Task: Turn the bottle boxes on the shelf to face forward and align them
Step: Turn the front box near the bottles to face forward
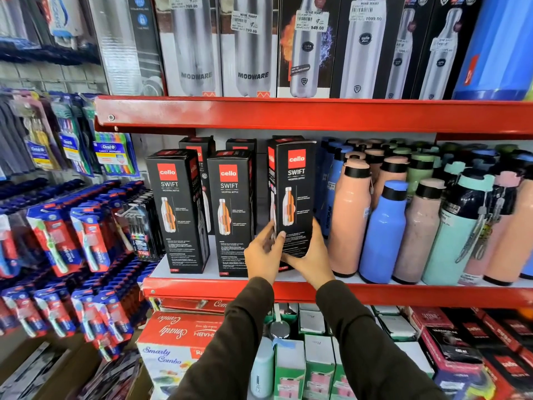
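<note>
Reaching up from the bottom centre of the frame, two dark sleeves (pixel 360 342) lead to bare hands that meet at the lower part of a black Cello Swift bottle box (pixel 295 194). The left hand (pixel 264 256) is clenched on the box's lower left edge, its thumb lying across the front face, while the right hand (pixel 311 259) cups the bottom right corner from below, its fingers (pixel 313 226) running up the right side. The held box sits just right of centre, tilted a little and raised off the white shelf board (pixel 213 264), its front panel turned mostly toward the camera. To its left, two matching boxes stand on the board: the middle box (pixel 229 212) and the left box (pixel 177 209), both angled slightly so a side panel shows. Behind them, further back, more black boxes (pixel 197 148) stand in a second row. Right of the held box, crowded loose bottles (pixel 383 232) in peach, blue and mint fill the shelf. The red shelf lip (pixel 403 295) runs below. Across the top of the frame, the upper shelf carries tall steel-bottle boxes (pixel 251 47).
</note>
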Demonstrator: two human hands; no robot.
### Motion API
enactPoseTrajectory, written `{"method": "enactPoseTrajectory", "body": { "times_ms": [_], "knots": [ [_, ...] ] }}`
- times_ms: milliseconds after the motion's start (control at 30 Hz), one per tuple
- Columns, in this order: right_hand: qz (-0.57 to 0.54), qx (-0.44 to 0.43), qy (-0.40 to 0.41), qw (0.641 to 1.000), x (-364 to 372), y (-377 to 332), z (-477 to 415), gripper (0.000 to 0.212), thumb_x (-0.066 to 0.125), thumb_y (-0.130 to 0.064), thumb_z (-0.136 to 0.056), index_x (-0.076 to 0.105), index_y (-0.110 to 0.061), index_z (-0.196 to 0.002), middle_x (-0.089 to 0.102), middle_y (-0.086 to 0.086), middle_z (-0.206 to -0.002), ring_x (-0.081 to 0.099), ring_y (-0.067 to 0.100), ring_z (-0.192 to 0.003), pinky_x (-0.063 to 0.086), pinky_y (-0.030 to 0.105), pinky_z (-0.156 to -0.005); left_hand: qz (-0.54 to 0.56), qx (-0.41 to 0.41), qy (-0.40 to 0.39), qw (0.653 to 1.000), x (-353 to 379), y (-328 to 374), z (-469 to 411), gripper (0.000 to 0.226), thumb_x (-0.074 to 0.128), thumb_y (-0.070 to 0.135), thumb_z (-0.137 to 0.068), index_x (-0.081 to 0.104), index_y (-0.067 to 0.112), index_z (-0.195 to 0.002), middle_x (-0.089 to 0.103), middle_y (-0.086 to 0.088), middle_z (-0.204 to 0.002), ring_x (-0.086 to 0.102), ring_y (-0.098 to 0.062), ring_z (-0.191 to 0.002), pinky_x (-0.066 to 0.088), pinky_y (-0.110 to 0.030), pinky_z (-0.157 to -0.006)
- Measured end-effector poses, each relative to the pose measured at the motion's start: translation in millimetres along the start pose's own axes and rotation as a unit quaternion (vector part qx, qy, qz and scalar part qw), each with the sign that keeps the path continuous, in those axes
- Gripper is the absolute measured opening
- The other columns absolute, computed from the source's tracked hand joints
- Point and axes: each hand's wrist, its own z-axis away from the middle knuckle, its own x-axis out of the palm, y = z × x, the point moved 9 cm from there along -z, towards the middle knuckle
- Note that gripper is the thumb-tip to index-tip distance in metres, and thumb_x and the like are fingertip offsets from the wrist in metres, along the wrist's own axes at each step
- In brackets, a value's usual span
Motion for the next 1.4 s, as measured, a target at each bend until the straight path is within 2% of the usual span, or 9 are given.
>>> {"method": "enactPoseTrajectory", "body": {
  "times_ms": [100,200,333,467,667,767,1133,1267,1400],
  "knots": [
    [-0.009,0.013,0.036,0.999,-7.2,-1.0,-3.0,0.093,0.09,-0.032,-0.057,0.038,-0.031,-0.135,0.059,-0.005,-0.13,0.057,0.009,-0.122,0.049,0.033,-0.102,0.002,0.012,0.001,1.0,1.8,12.7,3.3,0.041,0.066,0.036,-0.089,0.064,0.021,-0.127,0.068,0.003,-0.121,0.064,0.002,-0.105,0.047,-0.002,-0.084],
    [0.009,0.026,0.051,0.998,-11.3,1.6,-6.4,0.104,0.089,-0.042,-0.052,0.034,-0.027,-0.139,0.057,-0.004,-0.133,0.054,0.014,-0.125,0.046,0.042,-0.107,-0.015,0.047,0.025,0.998,-3.8,23.0,5.7,0.029,0.055,0.028,-0.096,0.066,0.02,-0.122,0.07,0.007,-0.114,0.065,-0.001,-0.106,0.046,-0.003,-0.084],
    [0.009,0.025,0.054,0.998,-16.6,0.6,-10.2,0.1,0.092,-0.031,-0.053,0.036,-0.028,-0.137,0.058,-0.005,-0.131,0.055,0.012,-0.122,0.047,0.038,-0.105,-0.095,0.089,0.009,0.991,0.2,28.6,-2.9,0.041,0.038,0.014,-0.101,0.045,0.017,-0.142,0.05,-0.001,-0.142,0.046,-0.009,-0.131,0.032,-0.017,-0.108],
    [0.014,0.028,0.029,0.999,-18.5,4.4,-10.6,0.096,0.088,-0.025,-0.056,0.037,-0.03,-0.137,0.059,-0.008,-0.129,0.057,0.009,-0.119,0.049,0.039,-0.104,-0.093,0.031,-0.044,0.994,5.9,11.2,-18.7,0.048,0.035,0.01,-0.102,0.031,0.013,-0.149,0.038,-0.009,-0.153,0.035,-0.02,-0.143,0.026,-0.027,-0.117],
    [0.012,0.029,-0.036,0.999,-10.0,5.7,-7.0,0.113,0.076,-0.027,-0.063,0.009,-0.034,-0.154,0.031,-0.008,-0.158,0.033,0.009,-0.145,0.033,0.042,-0.119,-0.057,-0.006,-0.104,0.993,10.1,-0.4,-14.4,0.034,0.036,0.017,-0.102,0.035,0.015,-0.136,0.055,0.002,-0.116,0.052,-0.018,-0.111,0.035,-0.027,-0.097],
    [0.033,0.015,-0.062,0.997,-4.3,5.7,-7.5,0.101,0.069,-0.02,-0.076,0.007,-0.037,-0.154,0.024,-0.007,-0.162,0.025,0.009,-0.149,0.028,0.044,-0.121,-0.065,0.004,-0.084,0.994,5.7,-5.8,-10.9,0.03,0.042,0.019,-0.101,0.035,0.014,-0.129,0.058,0.001,-0.112,0.056,-0.016,-0.101,0.04,-0.028,-0.092],
    [0.056,0.025,-0.051,0.997,1.6,13.9,-11.5,0.084,0.051,0.007,-0.089,0.014,-0.03,-0.155,0.037,-0.002,-0.157,0.035,0.012,-0.143,0.033,0.04,-0.119,-0.102,0.043,-0.041,0.993,3.5,-1.4,-11.3,0.024,0.05,0.017,-0.097,0.038,0.027,-0.116,0.055,0.01,-0.115,0.056,-0.007,-0.108,0.042,-0.027,-0.096],
    [0.069,0.022,-0.05,0.996,-0.2,14.9,-11.0,0.079,0.05,0.008,-0.09,0.019,-0.028,-0.153,0.036,-0.004,-0.156,0.032,0.006,-0.141,0.027,0.023,-0.113,-0.108,0.026,-0.03,0.993,4.8,-7.4,-10.6,0.024,0.05,0.016,-0.097,0.039,0.02,-0.118,0.054,0.002,-0.122,0.053,-0.01,-0.113,0.042,-0.029,-0.099],
    [0.076,0.032,-0.048,0.995,-0.5,23.5,-12.5,0.076,0.05,0.008,-0.091,0.02,-0.024,-0.153,0.036,0.0,-0.156,0.031,0.008,-0.143,0.026,0.024,-0.114,-0.112,0.012,-0.018,0.994,5.8,-13.0,-9.1,0.028,0.05,0.014,-0.097,0.039,0.011,-0.123,0.053,0.0,-0.12,0.051,-0.011,-0.112,0.04,-0.028,-0.099]
  ]
}}
